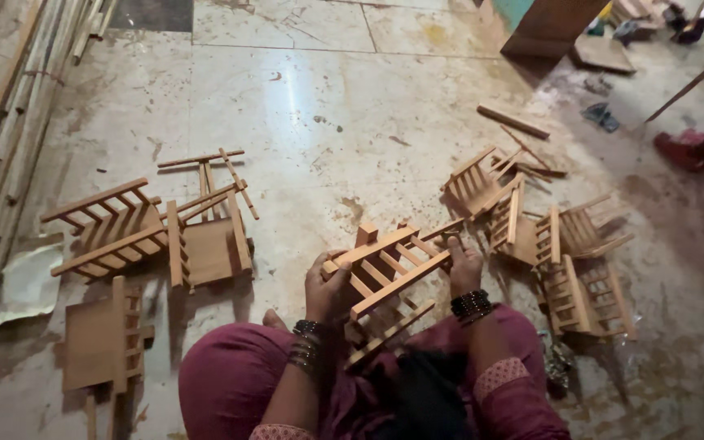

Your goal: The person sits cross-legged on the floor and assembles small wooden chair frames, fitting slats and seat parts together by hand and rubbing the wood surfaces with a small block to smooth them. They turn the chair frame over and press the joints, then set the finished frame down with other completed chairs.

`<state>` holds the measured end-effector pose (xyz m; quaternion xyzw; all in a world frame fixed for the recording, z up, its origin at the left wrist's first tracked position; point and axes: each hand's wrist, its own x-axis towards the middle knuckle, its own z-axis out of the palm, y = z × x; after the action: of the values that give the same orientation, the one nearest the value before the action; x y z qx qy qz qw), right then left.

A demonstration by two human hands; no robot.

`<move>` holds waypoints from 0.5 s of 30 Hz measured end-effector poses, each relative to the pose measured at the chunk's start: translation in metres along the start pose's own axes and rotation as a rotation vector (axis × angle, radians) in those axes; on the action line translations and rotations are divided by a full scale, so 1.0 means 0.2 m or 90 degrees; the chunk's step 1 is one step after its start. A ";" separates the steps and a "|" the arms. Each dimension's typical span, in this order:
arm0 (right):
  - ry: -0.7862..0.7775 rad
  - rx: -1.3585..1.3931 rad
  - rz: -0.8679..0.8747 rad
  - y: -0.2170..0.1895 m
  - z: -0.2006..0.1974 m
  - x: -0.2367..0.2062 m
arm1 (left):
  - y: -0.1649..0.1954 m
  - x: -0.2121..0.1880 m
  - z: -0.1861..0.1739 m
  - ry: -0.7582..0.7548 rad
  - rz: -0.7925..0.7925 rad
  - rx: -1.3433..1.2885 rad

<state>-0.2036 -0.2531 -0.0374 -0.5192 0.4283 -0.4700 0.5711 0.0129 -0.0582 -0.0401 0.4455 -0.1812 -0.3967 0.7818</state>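
Both hands' grip (332, 287) (464, 265) on one slatted wooden frame (385, 265)

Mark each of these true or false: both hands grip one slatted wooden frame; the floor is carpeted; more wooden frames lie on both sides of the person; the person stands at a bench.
1. Both the left hand and the right hand grip one slatted wooden frame. True.
2. The floor is carpeted. False: it is bare, stained stone or tile.
3. More wooden frames lie on both sides, a left group and a right group. True.
4. The person stands at a bench. False: the person sits on the floor.
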 end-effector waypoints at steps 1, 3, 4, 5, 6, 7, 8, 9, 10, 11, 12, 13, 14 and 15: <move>-0.014 0.000 0.028 -0.02 0.00 0.01 | 0.00 0.01 0.01 0.013 -0.015 -0.036; -0.003 -0.019 0.074 -0.06 0.01 0.03 | -0.02 0.01 0.04 0.041 -0.026 -0.043; 0.002 -0.029 0.099 -0.08 0.02 0.04 | -0.03 0.01 0.05 0.055 -0.022 -0.013; 0.021 -0.146 -0.019 -0.10 0.04 0.04 | -0.04 0.01 0.06 0.069 -0.019 0.018; 0.039 -0.260 -0.138 -0.12 0.06 0.03 | -0.04 0.00 0.06 0.075 -0.016 0.028; 0.056 -0.372 -0.258 -0.14 0.08 0.03 | -0.04 0.00 0.07 0.080 -0.014 0.039; 0.071 -0.368 -0.270 -0.15 0.10 0.02 | -0.04 0.00 0.08 0.082 -0.012 0.050; 0.087 -0.364 -0.282 -0.16 0.12 0.02 | -0.04 0.00 0.08 0.091 -0.014 0.061; 0.102 -0.359 -0.294 -0.17 0.14 0.02 | -0.04 0.01 0.08 0.100 -0.015 0.073; 0.102 -0.349 -0.281 -0.19 0.15 0.02 | -0.03 0.01 0.09 0.110 -0.016 0.086; 0.100 -0.337 -0.267 -0.19 0.16 0.02 | -0.03 0.02 0.09 0.115 -0.007 0.116; 0.098 -0.324 -0.254 -0.20 0.17 0.02 | -0.03 0.03 0.09 0.120 0.002 0.146; 0.099 -0.163 -0.131 -0.20 0.17 0.02 | -0.03 0.04 0.09 0.124 0.010 0.177; 0.104 -0.002 -0.008 -0.20 0.16 0.02 | -0.03 0.05 0.08 0.115 0.009 0.147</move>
<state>-0.1758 -0.2518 0.0062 -0.4827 0.4708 -0.5137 0.5305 0.0057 -0.0761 -0.0363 0.5653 -0.1575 -0.3258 0.7413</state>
